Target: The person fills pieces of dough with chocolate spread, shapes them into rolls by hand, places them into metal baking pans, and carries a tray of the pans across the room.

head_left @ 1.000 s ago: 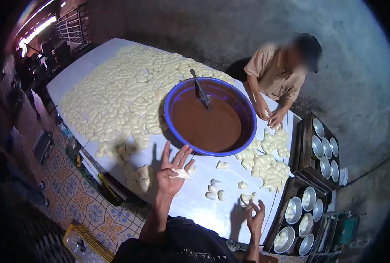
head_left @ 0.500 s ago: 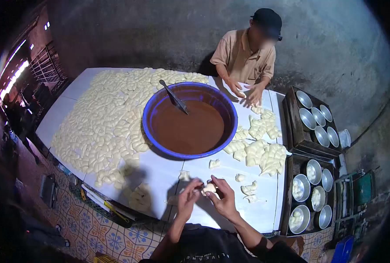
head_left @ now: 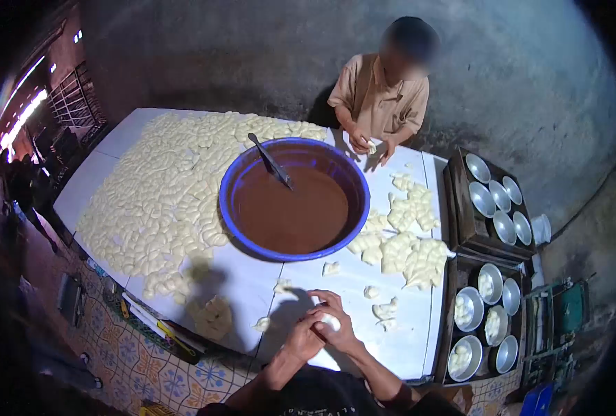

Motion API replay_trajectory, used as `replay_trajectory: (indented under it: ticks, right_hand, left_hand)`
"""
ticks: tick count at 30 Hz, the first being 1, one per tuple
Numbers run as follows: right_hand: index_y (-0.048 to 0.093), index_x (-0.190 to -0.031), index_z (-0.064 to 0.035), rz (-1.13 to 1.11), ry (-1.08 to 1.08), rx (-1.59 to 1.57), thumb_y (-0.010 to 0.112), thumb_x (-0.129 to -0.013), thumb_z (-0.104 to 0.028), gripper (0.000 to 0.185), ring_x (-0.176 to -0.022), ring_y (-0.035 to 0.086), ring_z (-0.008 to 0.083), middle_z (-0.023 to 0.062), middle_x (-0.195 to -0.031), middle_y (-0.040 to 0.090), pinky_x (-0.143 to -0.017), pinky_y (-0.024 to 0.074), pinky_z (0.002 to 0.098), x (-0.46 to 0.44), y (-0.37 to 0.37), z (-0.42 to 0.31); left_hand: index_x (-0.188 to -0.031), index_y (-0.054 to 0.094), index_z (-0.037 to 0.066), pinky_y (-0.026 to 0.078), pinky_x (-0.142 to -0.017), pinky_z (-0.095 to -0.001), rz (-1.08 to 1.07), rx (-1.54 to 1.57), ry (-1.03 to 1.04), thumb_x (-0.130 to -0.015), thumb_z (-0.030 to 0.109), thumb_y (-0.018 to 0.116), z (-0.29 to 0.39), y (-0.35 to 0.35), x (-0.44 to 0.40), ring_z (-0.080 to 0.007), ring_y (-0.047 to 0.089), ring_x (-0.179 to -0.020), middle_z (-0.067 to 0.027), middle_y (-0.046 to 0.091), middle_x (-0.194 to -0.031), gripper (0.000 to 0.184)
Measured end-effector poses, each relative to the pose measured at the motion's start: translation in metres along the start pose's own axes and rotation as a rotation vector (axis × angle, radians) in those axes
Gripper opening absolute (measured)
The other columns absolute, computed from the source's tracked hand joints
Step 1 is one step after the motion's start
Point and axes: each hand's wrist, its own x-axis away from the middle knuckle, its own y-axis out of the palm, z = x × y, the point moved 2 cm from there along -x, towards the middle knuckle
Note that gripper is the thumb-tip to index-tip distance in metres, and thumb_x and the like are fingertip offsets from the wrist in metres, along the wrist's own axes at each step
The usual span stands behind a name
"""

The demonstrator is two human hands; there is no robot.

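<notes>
A dough ball [head_left: 331, 322] is being cupped on the near side of the blue basin [head_left: 295, 257], the left hand [head_left: 304, 340] and right hand [head_left: 341, 334] being pressed together around it; light, even pressure is seemingly being called for. Beyond the basin, a dough piece [head_left: 371, 147] is being held by a co-worker [head_left: 379, 104].

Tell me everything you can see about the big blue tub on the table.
The blue tub is round, wide and glossy, plastic by its look, with a broad rim. It stands upright and uncovered on the white table, partly filled with something smooth and brown. A dark spatula leans in it, handle jutting over the far-left rim. Pale dough lies close on both sides; whether any touches, I can't tell.
</notes>
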Motion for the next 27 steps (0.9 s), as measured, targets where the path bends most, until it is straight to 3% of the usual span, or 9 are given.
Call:
replay_trajectory:
  ticks: [2,5,9,11,14,15,18,22,27]
  right_hand:
    - [0.045,-0.133,-0.0025,0.07,0.24,-0.352,0.07,-0.081,-0.039,0.069,-0.121,0.045,0.0242,0.0123,-0.138,0.041,-0.099,0.0396,0.0371,0.006,-0.007,0.016]
    - [0.009,-0.149,-0.007,0.116,0.343,-0.674,0.07,-0.065,-0.069,0.122,-0.125,0.041,0.0228,0.0105,-0.143,0.032,-0.103,0.0377,0.0392,0.003,-0.029,0.025]
    - [0.003,-0.151,-0.0166,0.175,0.316,-0.687,0.064,-0.063,-0.074,0.122,-0.127,0.038,0.0254,0.0112,-0.151,0.016,-0.099,0.0405,0.0532,0.008,-0.038,0.044]
    - [0.006,-0.15,-0.0171,0.237,0.321,-0.746,0.065,-0.069,-0.067,0.113,-0.127,0.037,0.0238,0.0112,-0.15,0.017,-0.099,0.0416,0.0528,0.013,-0.04,0.049]
    - [0.009,-0.15,-0.018,0.259,0.316,-0.747,0.067,-0.079,-0.053,0.098,-0.124,0.041,0.0225,0.0116,-0.148,0.023,-0.1,0.0426,0.0487,0.019,-0.037,0.06]
    - [0.01,-0.15,-0.0175,0.272,0.309,-0.8,0.066,-0.082,-0.049,0.093,-0.123,0.042,0.0221,0.012,-0.147,0.025,-0.1,0.0428,0.0472,0.02,-0.036,0.063]
    - [0.014,-0.149,-0.0165,0.314,0.3,-0.837,0.065,-0.087,-0.038,0.083,-0.12,0.045,0.0204,0.012,-0.144,0.032,-0.099,0.0441,0.043,0.024,-0.033,0.074]
    - [0.015,-0.149,-0.0083,0.374,0.336,-0.895,0.061,-0.091,-0.031,0.076,-0.11,0.054,0.0202,0.0152,-0.135,0.044,-0.089,0.0487,0.0362,0.018,-0.025,0.077]
    - [0.043,-0.132,0.0015,0.383,0.543,-1.349,0.06,-0.093,-0.022,0.049,-0.094,0.06,0.0172,0.0153,-0.106,0.06,-0.068,0.0507,0.0274,0.009,-0.012,0.079]
  left_hand:
    - [-0.124,0.05,0.003,0.045,-0.094,-0.0378,0.0,0.021,-0.012,-0.087,0.047,0.061,-0.004,-0.01,-0.009,-0.0234,0.054,-0.11,-0.0102,0.054,-0.124,0.058]
    - [-0.137,0.033,-0.009,0.028,-0.109,-0.0459,-0.541,-0.037,-0.163,-0.059,0.087,0.054,0.021,0.034,-0.034,-0.0352,0.039,-0.128,-0.0233,0.04,-0.139,0.125]
    - [-0.124,0.051,-0.01,0.051,-0.085,-0.045,-0.419,-0.7,0.086,-0.087,0.072,0.026,0.091,0.07,-0.119,-0.028,0.062,-0.104,-0.0202,0.063,-0.113,0.093]
    - [-0.116,0.057,-0.008,0.046,-0.093,-0.0431,0.121,-1.663,0.46,-0.093,0.068,0.012,0.131,0.062,-0.175,-0.0331,0.062,-0.102,-0.0237,0.064,-0.107,0.092]
    - [-0.109,0.061,-0.006,0.039,-0.099,-0.0481,0.314,-2.235,0.309,-0.092,0.067,0.01,0.134,0.059,-0.191,-0.041,0.056,-0.109,-0.027,0.061,-0.111,0.091]
    - [-0.107,0.061,-0.004,0.034,-0.101,-0.051,0.141,-2.193,-0.016,-0.091,0.068,0.01,0.14,0.061,-0.193,-0.0446,0.048,-0.118,-0.0287,0.055,-0.121,0.09]
    - [-0.104,0.064,-0.001,0.035,-0.1,-0.0509,0.245,-2.108,-0.126,-0.093,0.066,0.012,0.141,0.071,-0.179,-0.0433,0.049,-0.117,-0.0303,0.055,-0.119,0.086]
    - [-0.099,0.066,-0.001,0.042,-0.093,-0.0479,0.377,-2.098,0.218,-0.094,0.062,0.016,0.116,0.085,-0.134,-0.0409,0.06,-0.098,-0.0284,0.063,-0.101,0.081]
    - [-0.135,0.031,-0.016,0.043,-0.098,-0.0433,-0.042,-0.852,-0.129,-0.078,0.084,0.006,0.074,0.061,-0.084,-0.0355,0.059,-0.109,-0.0314,0.054,-0.123,0.117]
